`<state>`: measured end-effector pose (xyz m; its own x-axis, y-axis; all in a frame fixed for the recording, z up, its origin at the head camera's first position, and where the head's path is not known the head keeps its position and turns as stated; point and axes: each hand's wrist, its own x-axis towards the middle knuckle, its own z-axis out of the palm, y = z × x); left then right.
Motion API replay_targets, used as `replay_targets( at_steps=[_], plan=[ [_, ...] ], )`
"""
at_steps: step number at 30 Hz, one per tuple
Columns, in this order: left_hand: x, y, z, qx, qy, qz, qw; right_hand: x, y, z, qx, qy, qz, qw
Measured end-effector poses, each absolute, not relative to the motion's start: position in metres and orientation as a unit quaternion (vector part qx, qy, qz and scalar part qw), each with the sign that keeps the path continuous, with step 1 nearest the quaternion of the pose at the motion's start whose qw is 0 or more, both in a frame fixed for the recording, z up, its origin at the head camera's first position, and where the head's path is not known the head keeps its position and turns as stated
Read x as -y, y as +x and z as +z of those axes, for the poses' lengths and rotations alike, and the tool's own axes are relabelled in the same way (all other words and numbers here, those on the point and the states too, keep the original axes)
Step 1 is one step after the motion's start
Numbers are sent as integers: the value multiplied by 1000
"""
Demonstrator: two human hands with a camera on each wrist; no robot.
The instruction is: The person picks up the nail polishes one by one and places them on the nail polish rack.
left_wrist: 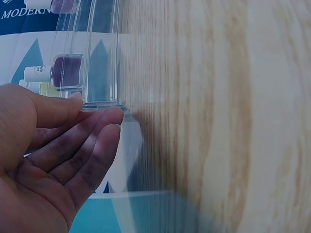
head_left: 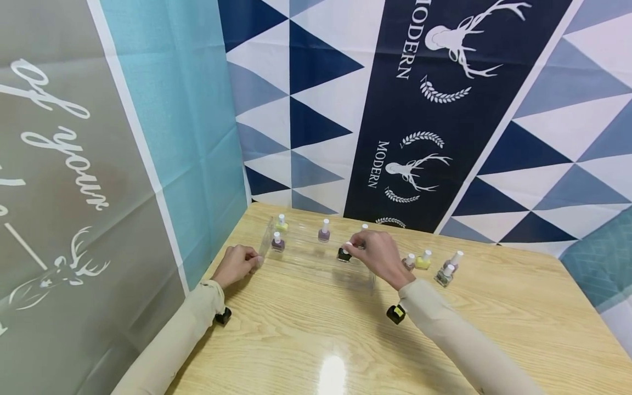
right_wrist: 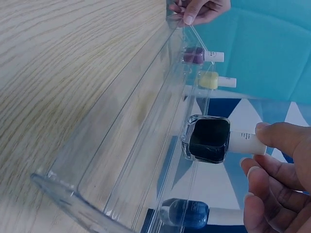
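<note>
My right hand (head_left: 379,253) pinches the white cap of a dark nail polish bottle (right_wrist: 210,140), holding it over a clear acrylic rack (right_wrist: 114,160). At the rack's left end, my left hand (head_left: 238,265) grips the side panel between thumb and fingers (left_wrist: 99,145). On the rack stand a dark purple bottle (head_left: 278,242), a yellow bottle (head_left: 282,224) and a lighter purple bottle (head_left: 323,232). A blue bottle (right_wrist: 192,213) shows close to the right hand in the right wrist view; in the head view that hand mostly covers this spot.
Several more bottles stand right of the rack, among them a yellow one (head_left: 423,260) and a dark one (head_left: 444,276). A black wrist-camera box (head_left: 396,314) sits beneath the right sleeve. Patterned cloth (head_left: 316,109) hangs behind the wooden table (head_left: 296,340).
</note>
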<state>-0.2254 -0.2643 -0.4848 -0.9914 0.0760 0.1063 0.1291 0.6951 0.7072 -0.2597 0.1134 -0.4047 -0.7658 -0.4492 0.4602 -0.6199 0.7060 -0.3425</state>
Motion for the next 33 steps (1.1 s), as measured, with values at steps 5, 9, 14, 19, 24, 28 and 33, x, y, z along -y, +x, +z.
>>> replay_targets(
  at_steps=[5, 9, 14, 19, 24, 28, 33],
  plan=[
    [264, -225, -485, 919, -61, -389, 35, -107, -261, -404, 905, 298, 251, 173],
    [264, -225, -484, 917, -60, -392, 32, -102, -261, -404, 906, 294, 252, 169],
    [263, -224, -485, 917, -59, -392, 35, -95, -262, -405, 910, 286, 252, 162],
    [264, -223, -485, 919, -57, -388, 39, -87, -264, -406, 911, 283, 255, 161],
    [264, -223, -485, 918, -54, -390, 39, -79, -268, -405, 908, 286, 260, 162],
    [265, -223, -486, 918, -59, -391, 41, -75, -269, -406, 907, 286, 266, 158],
    [264, -223, -486, 918, -58, -390, 39, -68, -271, -407, 911, 279, 269, 142]
  ],
)
